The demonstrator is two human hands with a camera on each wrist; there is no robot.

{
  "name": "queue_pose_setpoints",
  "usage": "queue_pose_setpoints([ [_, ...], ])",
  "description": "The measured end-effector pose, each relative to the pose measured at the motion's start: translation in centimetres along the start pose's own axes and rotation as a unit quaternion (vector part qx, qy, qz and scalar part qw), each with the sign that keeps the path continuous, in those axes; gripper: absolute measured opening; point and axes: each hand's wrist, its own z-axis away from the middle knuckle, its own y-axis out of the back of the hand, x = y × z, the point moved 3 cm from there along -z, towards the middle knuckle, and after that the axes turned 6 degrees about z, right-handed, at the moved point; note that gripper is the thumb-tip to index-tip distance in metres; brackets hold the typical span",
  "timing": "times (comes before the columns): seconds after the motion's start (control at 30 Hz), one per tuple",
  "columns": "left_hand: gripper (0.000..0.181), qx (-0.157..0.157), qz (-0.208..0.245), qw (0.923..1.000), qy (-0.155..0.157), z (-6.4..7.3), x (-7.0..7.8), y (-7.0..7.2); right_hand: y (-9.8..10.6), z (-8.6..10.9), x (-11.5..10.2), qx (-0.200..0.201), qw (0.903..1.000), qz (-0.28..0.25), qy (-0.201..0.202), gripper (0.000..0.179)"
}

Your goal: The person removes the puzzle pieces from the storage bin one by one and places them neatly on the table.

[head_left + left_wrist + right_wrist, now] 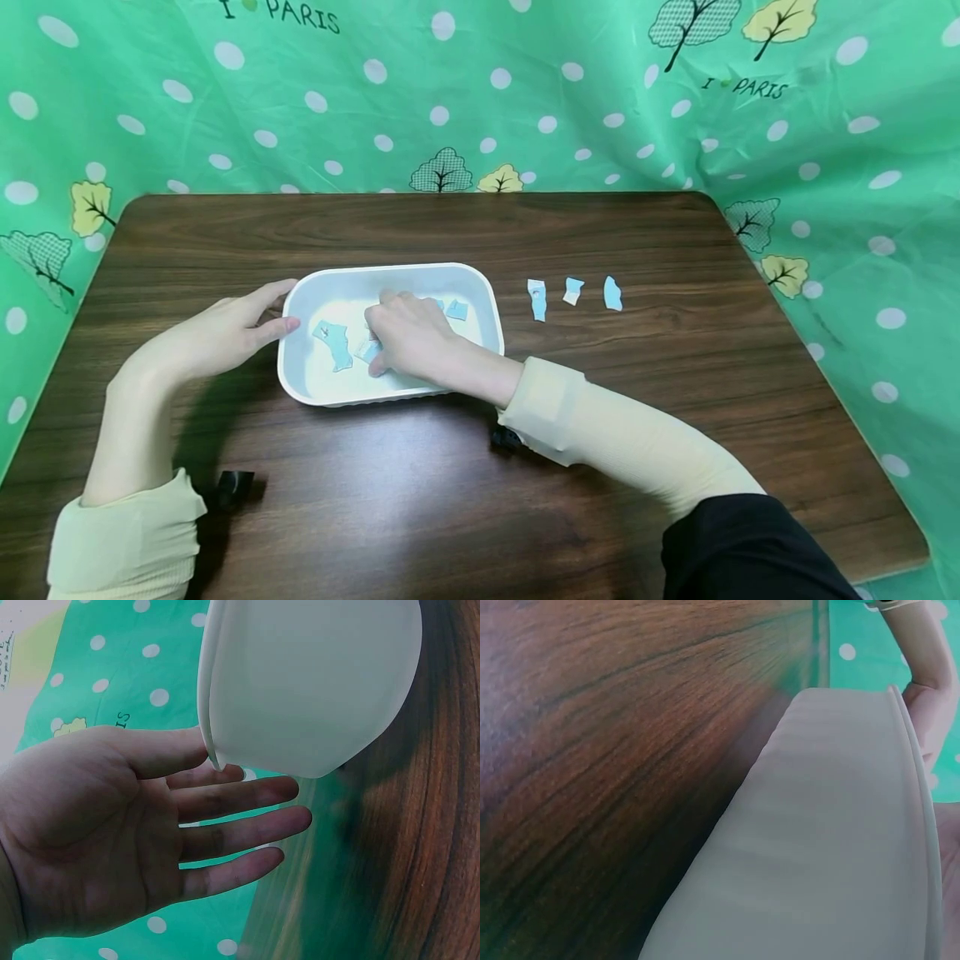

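Note:
A shallow white plastic tray holds several torn pieces of light blue and white paper. My left hand is at the tray's left end, its thumb tip on the rim. The left wrist view shows this hand with its fingers fairly straight, thumb and forefinger at the rim and the others spread below. Inside the tray, my right hand reaches down over a scrap of paper; its fingertips are hidden, so I cannot tell whether it pinches one. A larger torn piece lies left of it, a small scrap right.
Right of the tray, three torn paper pieces lie in a row: a long one, a small one and a rounded one. The brown wooden table backs onto a green dotted curtain. A small black object is near the left sleeve.

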Motion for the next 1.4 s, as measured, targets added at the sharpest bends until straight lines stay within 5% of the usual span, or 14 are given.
queue_pose_setpoints([
  [0.37,0.065,-0.002,0.000,1.0000,0.002,0.0,0.0,-0.1,-0.2,-0.1,-0.1,0.009,0.9997,0.021,-0.003,0.037],
  [1.4,0.061,0.002,0.006,0.9999,-0.010,0.1,-0.1,-0.2,1.2,0.5,0.6,0.008,0.9926,-0.119,-0.020,0.031],
])
